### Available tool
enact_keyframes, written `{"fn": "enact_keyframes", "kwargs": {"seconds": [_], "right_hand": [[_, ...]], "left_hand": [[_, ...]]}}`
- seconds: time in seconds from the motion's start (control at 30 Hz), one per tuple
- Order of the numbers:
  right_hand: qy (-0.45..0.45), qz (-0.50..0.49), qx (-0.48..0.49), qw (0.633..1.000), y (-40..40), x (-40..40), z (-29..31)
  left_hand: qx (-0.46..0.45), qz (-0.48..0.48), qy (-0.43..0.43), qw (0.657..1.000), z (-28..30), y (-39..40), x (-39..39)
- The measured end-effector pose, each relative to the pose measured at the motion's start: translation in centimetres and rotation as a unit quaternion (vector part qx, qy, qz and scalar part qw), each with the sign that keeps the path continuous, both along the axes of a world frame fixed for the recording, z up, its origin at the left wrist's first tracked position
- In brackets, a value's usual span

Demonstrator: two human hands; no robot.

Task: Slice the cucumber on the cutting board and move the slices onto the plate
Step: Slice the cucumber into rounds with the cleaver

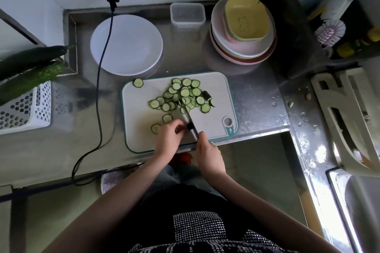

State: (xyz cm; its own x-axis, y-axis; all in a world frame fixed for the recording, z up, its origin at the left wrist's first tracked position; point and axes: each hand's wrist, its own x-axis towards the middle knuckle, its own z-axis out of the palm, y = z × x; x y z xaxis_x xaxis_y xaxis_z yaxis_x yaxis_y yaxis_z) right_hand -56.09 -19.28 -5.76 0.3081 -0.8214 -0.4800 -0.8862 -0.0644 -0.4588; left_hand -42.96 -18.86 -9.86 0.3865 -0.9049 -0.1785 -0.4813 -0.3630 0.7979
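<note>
**Hazards on the board: loose slices, a blade in hand, a plate not yet loaded**

Item 1, cucumber slices: most lie in an overlapping heap across the far half of the cutting board; one sits alone at the far-left corner, two more near your left hand; a dark end stub rests at the heap's right edge; wet, thin rounds will likely cling to steel and slide off in transit.

Item 2, knife: its tip lies among the slices; your right hand is wrapped round the handle; your left hand is curled beside the base of the blade, fingertips seemingly touching it, though whether it pinches anything you cannot tell from here; risk of a nick if the blade turns or draws back.

Item 3, plate: white, beyond the board's far-left corner, no slices on it; a black cable lies over its left rim; a scoop carried that way may snag it or shed rounds onto the steel counter.
</note>
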Motion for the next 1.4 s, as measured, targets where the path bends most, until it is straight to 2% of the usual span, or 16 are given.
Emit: {"fn": "enact_keyframes", "kwargs": {"seconds": [0.3,0.67,0.93,1.2,1.4], "right_hand": [[0.001,0.001,-0.001,1.000,-0.4,-0.3,0.2],[-0.020,0.025,-0.002,0.999,-0.5,-1.4,0.0],[0.047,0.104,-0.002,0.993,-0.2,-0.4,-0.7],[0.043,0.097,0.002,0.994,-0.3,-0.3,-0.7],[0.060,0.106,-0.008,0.992,-0.2,-0.1,-0.8]], "left_hand": [[0.003,-0.017,0.025,1.000,0.0,-0.5,-0.1],[0.002,-0.057,-0.057,0.997,-0.1,0.0,0.4],[-0.005,0.004,-0.078,0.997,-0.4,2.0,0.5],[0.014,-0.014,-0.085,0.996,0.1,1.6,0.4],[-0.013,-0.034,-0.097,0.995,0.2,1.6,0.4]]}}
